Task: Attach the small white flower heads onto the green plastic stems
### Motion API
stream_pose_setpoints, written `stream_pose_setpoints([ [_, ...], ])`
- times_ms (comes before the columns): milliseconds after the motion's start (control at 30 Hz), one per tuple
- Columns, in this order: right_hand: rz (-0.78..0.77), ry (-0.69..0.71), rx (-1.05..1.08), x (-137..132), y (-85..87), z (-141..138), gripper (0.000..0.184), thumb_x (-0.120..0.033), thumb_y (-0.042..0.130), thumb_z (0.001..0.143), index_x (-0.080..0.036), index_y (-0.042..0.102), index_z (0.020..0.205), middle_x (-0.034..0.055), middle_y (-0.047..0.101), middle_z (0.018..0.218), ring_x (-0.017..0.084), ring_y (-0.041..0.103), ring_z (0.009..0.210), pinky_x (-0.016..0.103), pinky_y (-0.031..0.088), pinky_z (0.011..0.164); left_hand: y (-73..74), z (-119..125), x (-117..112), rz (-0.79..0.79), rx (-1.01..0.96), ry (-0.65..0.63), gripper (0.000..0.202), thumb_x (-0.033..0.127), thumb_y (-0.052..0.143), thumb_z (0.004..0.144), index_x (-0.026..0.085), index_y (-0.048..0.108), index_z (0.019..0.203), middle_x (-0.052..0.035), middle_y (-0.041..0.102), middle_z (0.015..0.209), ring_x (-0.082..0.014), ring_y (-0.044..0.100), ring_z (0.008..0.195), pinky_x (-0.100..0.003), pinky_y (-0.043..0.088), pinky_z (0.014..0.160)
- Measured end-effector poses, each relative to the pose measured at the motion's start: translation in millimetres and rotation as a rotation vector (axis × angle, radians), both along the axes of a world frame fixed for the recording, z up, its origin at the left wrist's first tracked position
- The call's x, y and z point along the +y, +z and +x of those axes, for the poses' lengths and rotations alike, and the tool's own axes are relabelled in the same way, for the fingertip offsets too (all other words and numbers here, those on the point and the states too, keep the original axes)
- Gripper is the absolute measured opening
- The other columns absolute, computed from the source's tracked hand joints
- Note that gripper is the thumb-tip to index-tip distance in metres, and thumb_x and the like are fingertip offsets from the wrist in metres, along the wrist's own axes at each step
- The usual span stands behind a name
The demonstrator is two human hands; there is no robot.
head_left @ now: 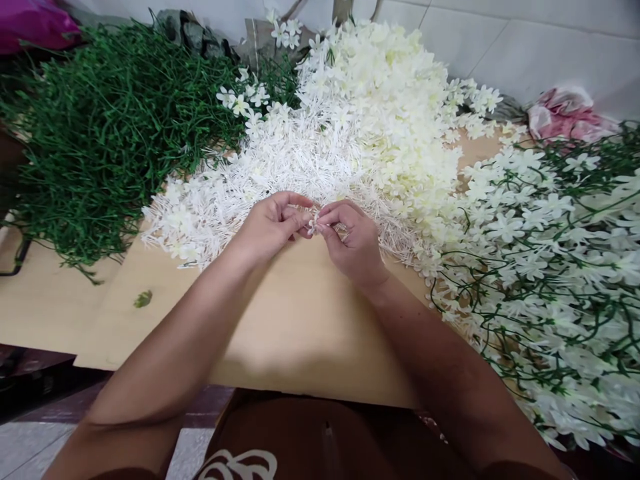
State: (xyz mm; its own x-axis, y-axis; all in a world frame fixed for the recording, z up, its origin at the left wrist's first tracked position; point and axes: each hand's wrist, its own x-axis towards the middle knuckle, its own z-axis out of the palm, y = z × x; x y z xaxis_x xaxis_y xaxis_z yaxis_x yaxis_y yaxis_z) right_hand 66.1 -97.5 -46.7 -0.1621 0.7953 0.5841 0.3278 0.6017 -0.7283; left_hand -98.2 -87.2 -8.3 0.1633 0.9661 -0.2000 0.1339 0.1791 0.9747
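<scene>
Wooden board [300, 320], small white flower [313, 224] pinched between left hand [270, 228] and right hand [353, 244] (white heap [310, 160] behind)

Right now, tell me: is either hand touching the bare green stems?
No, the left hand and right hand both pinch a small white flower at mid-table, well apart from the bare green stems.
</scene>
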Motion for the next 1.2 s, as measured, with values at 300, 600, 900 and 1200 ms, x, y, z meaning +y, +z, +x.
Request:
stream_pose_setpoints([
  [300,-0.499,0.087,0.389,4.2,-3.8,-0.9,0.020,-0.032,0.071,0.074,-0.021,0.054,0.075,-0.0039,0.059,0.069,0.009,0.053,0.062,0.026,0.046,0.060,9.7,-60.9,-13.5,0.670,0.904,-0.382,0.028,0.017,0.051,0.082,0.023,0.075,0.095,-0.0076,0.070,0.095,-0.0244,0.058,0.091,-0.037,0.041,0.082],
  [600,-0.676,0.122,0.547,5.4,-1.5,0.4,0.027,-0.034,0.080,0.064,-0.020,0.057,0.070,-0.0059,0.058,0.062,0.007,0.053,0.058,0.025,0.047,0.062,-4.5,-45.2,-2.8,0.708,0.926,-0.474,0.022,0.012,0.050,0.078,0.020,0.070,0.073,-0.0062,0.066,0.079,-0.0196,0.055,0.076,-0.032,0.039,0.073],
  [900,-0.752,0.110,0.654,11.2,-5.8,6.2,0.036,-0.040,0.085,0.058,-0.021,0.057,0.071,-0.0071,0.057,0.058,0.007,0.054,0.056,0.025,0.047,0.058,-7.9,-50.7,5.4,0.743,0.795,-0.579,0.021,0.015,0.057,0.080,0.026,0.073,0.088,-0.0045,0.067,0.088,-0.0200,0.055,0.085,-0.033,0.038,0.080],
  [1200,-0.779,0.085,0.730,12.0,-5.9,6.9,0.040,-0.040,0.089,0.052,-0.021,0.058,0.068,-0.0085,0.059,0.057,0.007,0.055,0.054,0.023,0.047,0.056,-8.0,-20.9,15.0,0.786,0.775,-0.541,0.017,0.018,0.052,0.084,0.019,0.067,0.078,-0.0060,0.065,0.082,-0.0202,0.055,0.082,-0.033,0.038,0.077],
])
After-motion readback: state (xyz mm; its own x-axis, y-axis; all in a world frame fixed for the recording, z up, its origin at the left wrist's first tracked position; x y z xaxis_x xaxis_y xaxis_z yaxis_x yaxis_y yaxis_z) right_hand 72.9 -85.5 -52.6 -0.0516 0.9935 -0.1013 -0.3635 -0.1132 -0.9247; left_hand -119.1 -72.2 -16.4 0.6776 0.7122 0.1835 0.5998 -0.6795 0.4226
